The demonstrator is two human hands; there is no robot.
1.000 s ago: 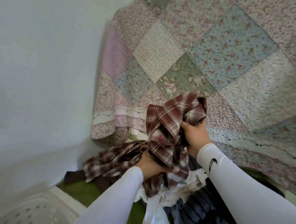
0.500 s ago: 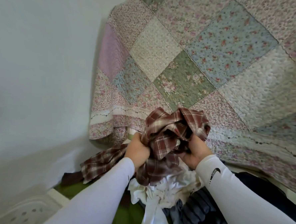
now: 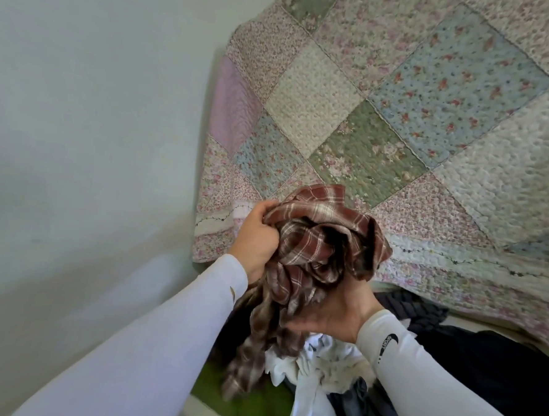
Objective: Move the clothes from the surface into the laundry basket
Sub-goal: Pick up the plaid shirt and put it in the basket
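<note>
Both hands are on the same garment. The plaid shirt [image 3: 315, 255] is bunched into a ball at the centre of the view, lifted clear of the pile below it. The left hand [image 3: 257, 235] sits at nine o'clock of the bundle, fingers curled tight into the cloth at its upper edge. The right hand [image 3: 334, 314] sits at five o'clock, underneath, palm turned up; it cups the bundle from below with the fingers bent round the folds, though the fingertips are hidden in the fabric.

The bundle's long axis runs from one o'clock down to seven o'clock: the wadded mass is high, and a loose tail [image 3: 251, 351] hangs free toward seven o'clock, past the left sleeve [image 3: 149, 345]. That tail is the part neither hand controls. The laundry basket does not show in this view, so which hand lies nearer to it cannot be told. My judgement is that the carry depends on the tail trailing behind cleanly, not snagging on the white garment [image 3: 307, 380] directly below at six o'clock.

More dark clothes [image 3: 482, 365] lie at four o'clock, on a green surface [image 3: 255, 402]. A patchwork quilt [image 3: 400, 119] fills the view from twelve to three o'clock.

The right sleeve [image 3: 432, 384] carries a small black swoosh logo [image 3: 389, 340] near the wrist, with tiny lettering beside it that is too small to read.
</note>
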